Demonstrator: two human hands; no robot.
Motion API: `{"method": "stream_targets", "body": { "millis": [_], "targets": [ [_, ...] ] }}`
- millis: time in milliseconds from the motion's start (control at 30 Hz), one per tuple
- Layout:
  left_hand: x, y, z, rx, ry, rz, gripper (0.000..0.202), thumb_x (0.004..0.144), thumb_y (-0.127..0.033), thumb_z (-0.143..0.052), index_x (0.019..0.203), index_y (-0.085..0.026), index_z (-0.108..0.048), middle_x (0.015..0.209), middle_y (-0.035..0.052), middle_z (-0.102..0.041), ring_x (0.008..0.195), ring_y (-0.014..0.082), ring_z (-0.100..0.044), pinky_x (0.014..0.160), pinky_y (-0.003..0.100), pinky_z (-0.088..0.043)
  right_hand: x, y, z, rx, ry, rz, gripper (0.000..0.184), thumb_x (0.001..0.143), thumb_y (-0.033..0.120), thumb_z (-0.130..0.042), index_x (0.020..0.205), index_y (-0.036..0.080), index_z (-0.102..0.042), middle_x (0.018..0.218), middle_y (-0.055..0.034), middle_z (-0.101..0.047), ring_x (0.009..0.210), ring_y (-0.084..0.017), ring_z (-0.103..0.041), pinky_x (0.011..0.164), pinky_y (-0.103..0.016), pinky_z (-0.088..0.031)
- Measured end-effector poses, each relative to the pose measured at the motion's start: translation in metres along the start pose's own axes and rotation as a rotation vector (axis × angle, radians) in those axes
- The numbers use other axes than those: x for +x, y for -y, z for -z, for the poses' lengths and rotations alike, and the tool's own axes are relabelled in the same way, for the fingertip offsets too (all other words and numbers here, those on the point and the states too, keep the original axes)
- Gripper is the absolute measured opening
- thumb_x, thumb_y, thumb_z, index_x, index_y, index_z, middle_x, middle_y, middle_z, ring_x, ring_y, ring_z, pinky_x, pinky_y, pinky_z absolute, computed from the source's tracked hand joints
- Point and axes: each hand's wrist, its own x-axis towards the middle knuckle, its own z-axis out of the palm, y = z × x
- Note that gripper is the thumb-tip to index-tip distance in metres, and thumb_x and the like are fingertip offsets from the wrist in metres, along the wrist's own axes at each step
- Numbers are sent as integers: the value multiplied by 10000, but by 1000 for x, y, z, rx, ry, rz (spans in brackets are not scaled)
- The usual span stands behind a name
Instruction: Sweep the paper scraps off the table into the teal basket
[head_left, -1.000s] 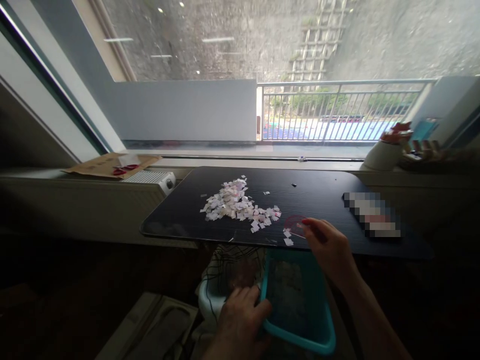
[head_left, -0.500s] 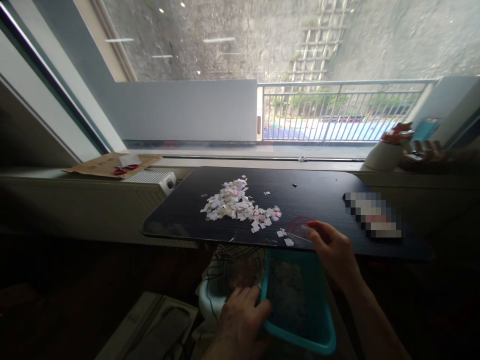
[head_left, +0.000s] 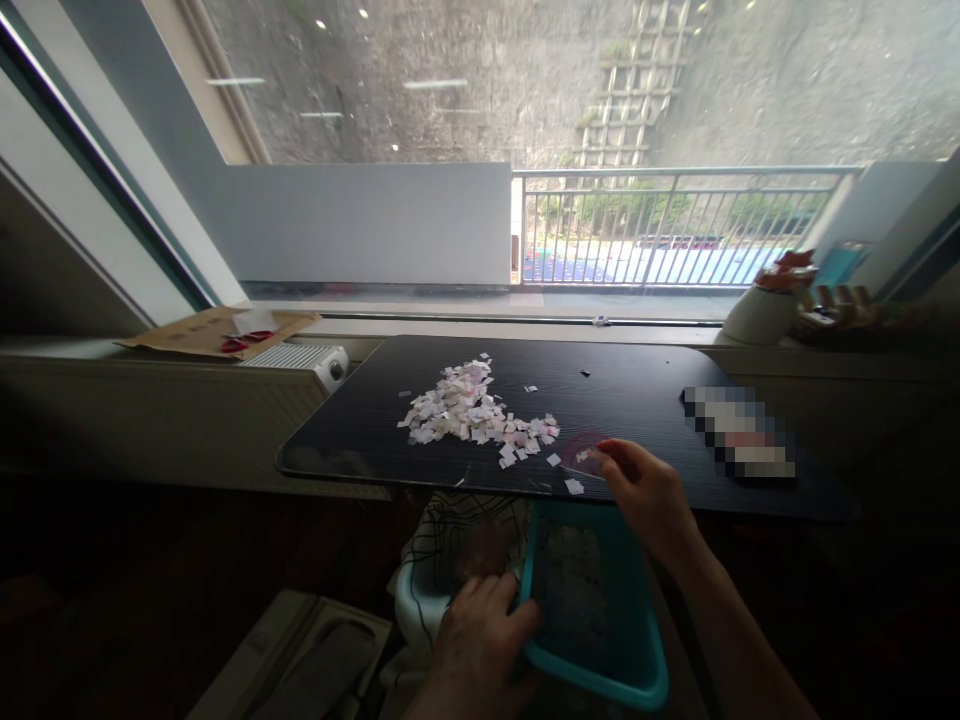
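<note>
My right hand [head_left: 651, 500] pinches a clear plastic piece with a reddish, rounded edge [head_left: 582, 456] low over the front of the black table [head_left: 630, 400]; its exact kind I cannot make out. A white paper square [head_left: 574, 487] lies in front of it. To its left spreads a heap of small paper squares [head_left: 457, 405], trailing toward the hand. Below the table edge, my left hand [head_left: 487, 632] grips the rim of a teal plastic basket [head_left: 651, 665], thumb over its left side. Dim, pale contents [head_left: 574, 590] lie in the basket.
Left of the basket stands a light-blue bin [head_left: 414, 598] with a checked liner. A pixelated object [head_left: 742, 432] lies on the table's right. Scissors [head_left: 246, 341] rest on a brown envelope [head_left: 169, 335] by the radiator [head_left: 300, 357]. A pale pot [head_left: 750, 312] stands on the sill.
My right hand has moved slightly left with the clear plastic piece, which now covers the spot where some paper bits lay. My left hand keeps its hold on the basket.
</note>
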Motion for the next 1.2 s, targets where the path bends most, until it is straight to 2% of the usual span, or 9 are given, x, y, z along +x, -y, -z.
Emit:
{"method": "stream_targets", "body": {
  "millis": [100,300,467,667,833,1000,1100,1200],
  "targets": [
    [1,-1,1,-3,9,1,185,664,-212,-673,795,-237,-545,851,9,-536,785,217,-496,662,327,-284,0,2,4,-45,-10,-7,308,812,403,-516,978,184,-655,894,-72,-709,797,-221,-660,692,-333,-515],
    [0,-2,3,23,24,18,178,681,-206,-655,824,-239,-554,869,13,-528,803,224,-500,675,333,-291,3,3,-1,14,14,41,330,812,405,-516,985,162,-657,900,-87,-710,798,-221,-661,712,-340,-521],
    [1,-1,2,18,18,-2,178,671,-210,-663,803,-236,-546,851,5,-525,784,215,-497,661,328,-285,-1,-1,9,12,26,-10,293,788,394,-546,945,183,-676,882,-78,-721,797,-230,-673,661,-328,-537],
    [-1,-1,1,12,2,12,200,656,-193,-669,805,-235,-542,859,12,-529,796,222,-502,662,334,-282,-2,1,12,23,54,-4,328,804,412,-536,986,170,-660,921,-80,-712,828,-219,-665,722,-334,-533],
    [0,-1,-1,21,-43,-3,179,671,-212,-665,800,-232,-542,852,15,-534,801,231,-505,673,342,-292,0,-11,16,-11,-85,-3,352,789,443,-549,974,169,-669,845,-73,-710,746,-215,-658,678,-337,-524],
    [2,-1,2,11,-3,-4,172,676,-205,-655,809,-235,-551,859,19,-530,799,229,-505,673,340,-301,-15,-18,26,56,-30,-6,335,766,443,-593,934,169,-684,855,-79,-715,743,-218,-664,669,-326,-540],
    [2,-2,4,8,12,0,161,683,-193,-639,811,-232,-549,866,19,-527,808,225,-502,695,345,-307,-26,-15,26,95,-37,3,313,781,434,-587,941,181,-679,864,-67,-714,752,-210,-664,671,-311,-542],
    [3,-2,6,7,29,9,166,676,-179,-631,811,-231,-552,873,19,-527,798,219,-495,686,337,-308,-32,-12,24,122,11,37,292,804,421,-575,951,187,-670,862,-56,-709,733,-196,-660,637,-288,-540]
  ]
}}
